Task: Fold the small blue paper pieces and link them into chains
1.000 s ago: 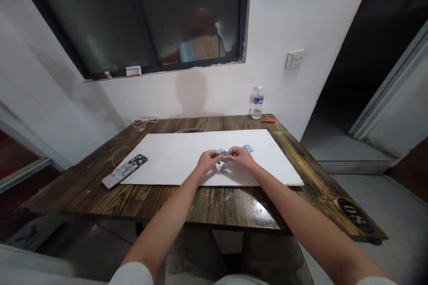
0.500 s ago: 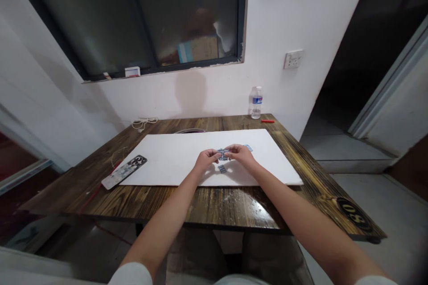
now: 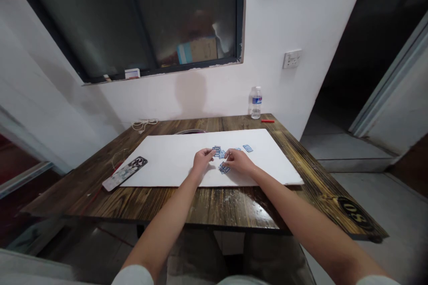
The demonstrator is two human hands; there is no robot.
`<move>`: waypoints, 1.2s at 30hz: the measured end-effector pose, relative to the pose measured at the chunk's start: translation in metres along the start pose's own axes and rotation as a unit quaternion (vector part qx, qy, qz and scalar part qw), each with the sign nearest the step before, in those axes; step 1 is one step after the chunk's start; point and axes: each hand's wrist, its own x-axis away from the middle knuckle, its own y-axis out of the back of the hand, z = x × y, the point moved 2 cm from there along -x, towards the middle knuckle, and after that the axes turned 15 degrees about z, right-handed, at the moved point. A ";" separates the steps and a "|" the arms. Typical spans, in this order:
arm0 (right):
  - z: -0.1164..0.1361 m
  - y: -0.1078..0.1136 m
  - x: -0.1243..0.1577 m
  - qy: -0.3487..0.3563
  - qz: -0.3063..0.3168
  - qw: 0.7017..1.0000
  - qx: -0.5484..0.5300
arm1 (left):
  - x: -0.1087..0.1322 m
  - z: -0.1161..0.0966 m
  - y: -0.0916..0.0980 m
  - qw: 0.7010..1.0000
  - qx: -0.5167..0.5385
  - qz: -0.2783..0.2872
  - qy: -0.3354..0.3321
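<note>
A small white-walled room, seen from above a wooden worktop (image 3: 83, 191) that stands against the wall under a dark-framed window (image 3: 133, 18).

Small blue-and-white rectangular tiles (image 3: 221, 154) lie scattered on a white board (image 3: 167, 160) between the two hands. A loose group sits just beyond the fingertips, another lies just below them, near the right hand's heel, and a single tile (image 3: 247, 148) rests well to the right, near the board's far edge.

The left hand (image 3: 203, 161) and right hand (image 3: 239, 162) reach forward from bare forearms, palms down, close together but apart. The fingers (image 3: 207, 155) of the left hand curl together, tips toward the far group. Those of the right hand (image 3: 232, 155) point inward, gently bent. Whether either hand pinches a tile is too small to tell.

The board covers most of the worktop. To its left lies a smartphone in a clear case (image 3: 124, 173), touching the board's edge. Along the far edge stand a plastic water bottle (image 3: 256, 103) and a small red stick (image 3: 267, 121), with a coiled white cable (image 3: 143, 125) further left. A wall socket (image 3: 292, 59) sits above the bottle.
</note>
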 end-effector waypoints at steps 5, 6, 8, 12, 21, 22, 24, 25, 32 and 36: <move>0.004 -0.002 0.004 0.022 -0.002 0.989 0.149 | 0.003 -0.005 -0.004 0.999 -0.029 0.022 -0.005; 0.004 -0.002 0.004 0.024 -0.008 0.986 0.165 | 0.003 -0.006 -0.005 0.999 -0.033 0.026 -0.009; 0.005 0.001 0.003 0.028 -0.025 0.985 0.169 | 0.004 -0.007 -0.005 0.998 -0.043 0.037 -0.017; 0.006 0.007 0.002 0.042 -0.073 0.992 0.095 | 0.005 -0.007 -0.006 0.995 -0.060 0.076 -0.016; 0.006 0.011 -0.004 0.015 -0.060 0.995 -0.079 | 0.006 -0.007 -0.009 0.990 -0.054 0.131 -0.007; 0.006 0.011 -0.005 0.020 -0.057 0.994 -0.090 | 0.006 -0.007 -0.009 0.990 -0.048 0.131 -0.009; 0.005 0.012 -0.005 0.028 -0.049 0.993 -0.105 | 0.005 -0.007 -0.008 0.991 -0.036 0.128 -0.012; 0.005 0.012 -0.005 0.031 -0.047 0.992 -0.112 | 0.004 -0.006 -0.008 0.991 -0.032 0.126 -0.012; -0.001 0.011 -0.008 0.021 -0.061 0.981 -0.183 | 0.002 -0.006 -0.006 0.994 -0.023 0.101 -0.019; -0.005 0.015 -0.009 0.026 -0.074 0.968 -0.239 | 0.000 -0.006 -0.005 0.998 0.009 0.054 -0.022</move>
